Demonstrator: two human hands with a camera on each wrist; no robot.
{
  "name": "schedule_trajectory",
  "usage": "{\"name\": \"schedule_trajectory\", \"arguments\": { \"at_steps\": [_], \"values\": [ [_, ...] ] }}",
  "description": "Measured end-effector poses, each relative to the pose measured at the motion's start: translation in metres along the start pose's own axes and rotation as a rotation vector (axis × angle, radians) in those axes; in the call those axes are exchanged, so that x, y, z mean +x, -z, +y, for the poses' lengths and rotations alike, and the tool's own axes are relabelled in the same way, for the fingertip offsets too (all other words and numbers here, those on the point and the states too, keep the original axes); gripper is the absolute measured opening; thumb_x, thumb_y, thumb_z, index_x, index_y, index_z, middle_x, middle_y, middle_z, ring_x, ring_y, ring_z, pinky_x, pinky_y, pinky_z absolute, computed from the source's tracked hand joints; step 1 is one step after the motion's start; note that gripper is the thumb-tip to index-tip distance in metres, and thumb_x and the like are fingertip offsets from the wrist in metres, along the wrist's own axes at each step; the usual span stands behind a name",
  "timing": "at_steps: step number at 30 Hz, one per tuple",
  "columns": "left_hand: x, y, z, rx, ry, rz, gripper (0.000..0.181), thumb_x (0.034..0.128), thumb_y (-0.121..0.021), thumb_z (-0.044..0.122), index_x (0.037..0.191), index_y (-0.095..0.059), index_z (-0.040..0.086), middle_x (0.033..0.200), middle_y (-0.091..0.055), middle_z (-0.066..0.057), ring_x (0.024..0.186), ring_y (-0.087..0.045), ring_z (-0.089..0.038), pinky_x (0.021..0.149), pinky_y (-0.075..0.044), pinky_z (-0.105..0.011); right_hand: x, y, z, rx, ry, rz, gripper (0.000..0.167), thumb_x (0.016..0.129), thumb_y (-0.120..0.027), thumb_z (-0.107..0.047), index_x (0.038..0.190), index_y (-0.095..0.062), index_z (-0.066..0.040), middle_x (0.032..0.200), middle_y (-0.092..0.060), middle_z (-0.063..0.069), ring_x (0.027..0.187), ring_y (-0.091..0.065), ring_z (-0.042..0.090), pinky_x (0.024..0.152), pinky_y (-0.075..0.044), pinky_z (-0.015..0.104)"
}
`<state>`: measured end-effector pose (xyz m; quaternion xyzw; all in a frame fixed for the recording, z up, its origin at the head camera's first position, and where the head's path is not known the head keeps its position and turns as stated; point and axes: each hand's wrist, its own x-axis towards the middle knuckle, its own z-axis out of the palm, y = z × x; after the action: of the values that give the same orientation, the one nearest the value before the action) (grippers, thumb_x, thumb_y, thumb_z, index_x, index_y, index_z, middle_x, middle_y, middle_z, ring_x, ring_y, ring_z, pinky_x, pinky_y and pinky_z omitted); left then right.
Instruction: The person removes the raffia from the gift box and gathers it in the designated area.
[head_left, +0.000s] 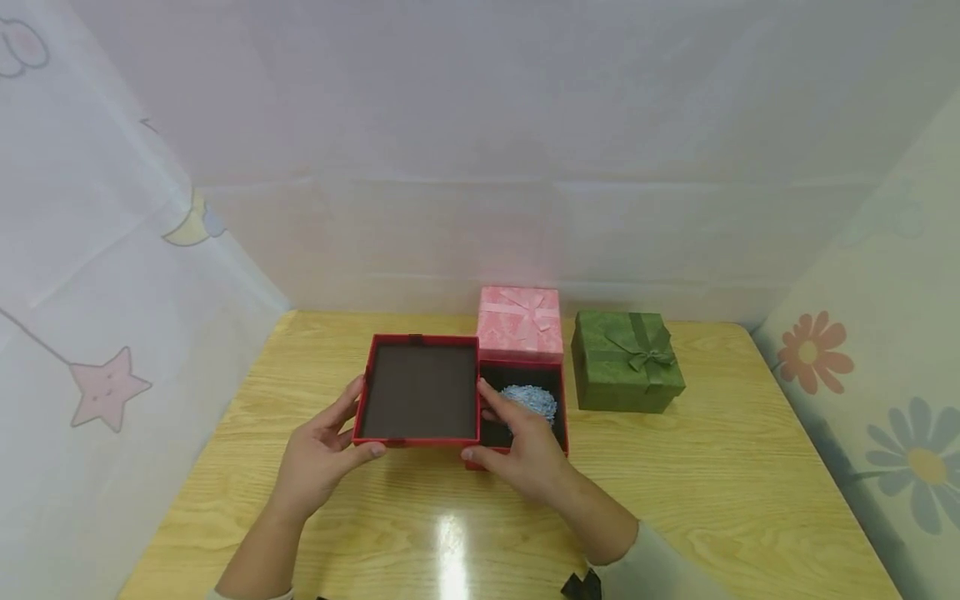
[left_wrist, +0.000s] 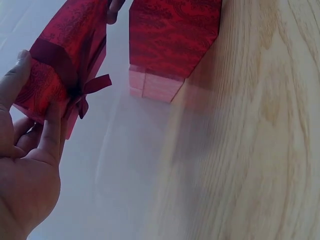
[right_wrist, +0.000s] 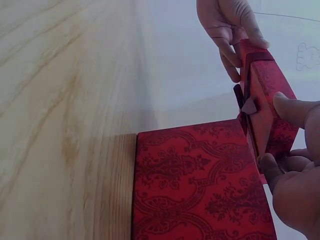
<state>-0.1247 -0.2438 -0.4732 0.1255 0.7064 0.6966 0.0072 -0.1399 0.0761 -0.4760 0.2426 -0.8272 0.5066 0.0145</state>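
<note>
Both hands grip a red gift-box lid whose dark inside faces the head camera. At its left edge is the left hand, thumb on the front rim and fingers behind. The right hand pinches the right edge in the same way. In the left wrist view, a dark red ribbon bow shows on the lid's outer face. Below and right of the lid stands the open red box, patterned on its side. Light blue shredded filling lies inside it, partly hidden by the right hand.
Behind the red box is a closed pink gift box with a bow. A closed green gift box stands to the right. The wooden table meets a pale cloth backdrop. Something small and black shows at the front edge.
</note>
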Motion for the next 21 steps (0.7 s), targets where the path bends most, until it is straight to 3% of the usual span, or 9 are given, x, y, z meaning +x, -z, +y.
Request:
{"name": "schedule_trajectory", "arguments": {
  "at_steps": [8, 13, 15, 18, 20, 21],
  "values": [
    [-0.006, 0.016, -0.001, 0.044, 0.037, 0.021, 0.094, 0.0851, -0.081, -0.007, 0.163, -0.034, 0.018, 0.167, -0.034, -0.013, 0.134, -0.057, -0.013, 0.092, -0.058, -0.035, 0.009, -0.014, -0.004, -0.017, -0.022, -0.028, 0.089, 0.089, -0.085, -0.033, 0.163, -0.037, -0.023, 0.151, -0.055, 0.005, 0.129, -0.062, 0.021, 0.106, -0.051, 0.047],
    [-0.007, 0.023, -0.003, 0.058, 0.07, 0.048, 0.092, 0.087, -0.08, -0.007, 0.163, -0.035, 0.02, 0.165, -0.036, -0.016, 0.134, -0.056, -0.01, 0.093, -0.057, -0.032, 0.016, -0.023, -0.007, -0.002, -0.015, -0.027, 0.087, 0.089, -0.086, -0.027, 0.162, -0.039, -0.018, 0.147, -0.059, 0.005, 0.128, -0.062, 0.014, 0.101, -0.054, 0.038],
    [-0.008, 0.026, -0.004, 0.087, 0.086, 0.062, 0.091, 0.0878, -0.08, -0.004, 0.163, -0.036, 0.021, 0.165, -0.036, -0.015, 0.136, -0.053, -0.007, 0.094, -0.057, -0.03, 0.019, -0.026, -0.007, 0.017, -0.022, -0.037, 0.087, 0.089, -0.085, -0.025, 0.162, -0.038, -0.017, 0.148, -0.059, 0.006, 0.129, -0.061, 0.016, 0.089, -0.058, 0.031],
    [-0.009, 0.03, -0.006, 0.111, 0.098, 0.068, 0.09, 0.0887, -0.081, -0.001, 0.163, -0.036, 0.022, 0.166, -0.035, -0.014, 0.138, -0.051, -0.006, 0.096, -0.056, -0.029, 0.021, -0.03, -0.008, 0.013, -0.045, -0.051, 0.087, 0.09, -0.084, -0.025, 0.162, -0.037, -0.016, 0.152, -0.055, 0.004, 0.128, -0.062, 0.017, 0.072, -0.054, 0.023],
    [-0.011, 0.033, -0.007, 0.111, 0.102, 0.067, 0.089, 0.0892, -0.08, -0.001, 0.163, -0.036, 0.022, 0.165, -0.035, -0.015, 0.137, -0.052, -0.006, 0.095, -0.056, -0.029, 0.022, -0.033, -0.009, -0.01, -0.061, -0.064, 0.087, 0.09, -0.084, -0.027, 0.163, -0.036, -0.018, 0.153, -0.054, 0.003, 0.112, -0.069, 0.013, 0.057, -0.045, 0.022],
    [-0.011, 0.035, -0.008, 0.102, 0.103, 0.066, 0.089, 0.0893, -0.08, -0.002, 0.163, -0.036, 0.021, 0.165, -0.035, -0.016, 0.136, -0.053, -0.007, 0.095, -0.057, -0.03, 0.023, -0.034, -0.01, -0.02, -0.066, -0.071, 0.087, 0.091, -0.084, -0.028, 0.163, -0.036, -0.018, 0.153, -0.054, 0.003, 0.095, -0.071, 0.01, 0.057, -0.044, 0.021]
  ]
}}
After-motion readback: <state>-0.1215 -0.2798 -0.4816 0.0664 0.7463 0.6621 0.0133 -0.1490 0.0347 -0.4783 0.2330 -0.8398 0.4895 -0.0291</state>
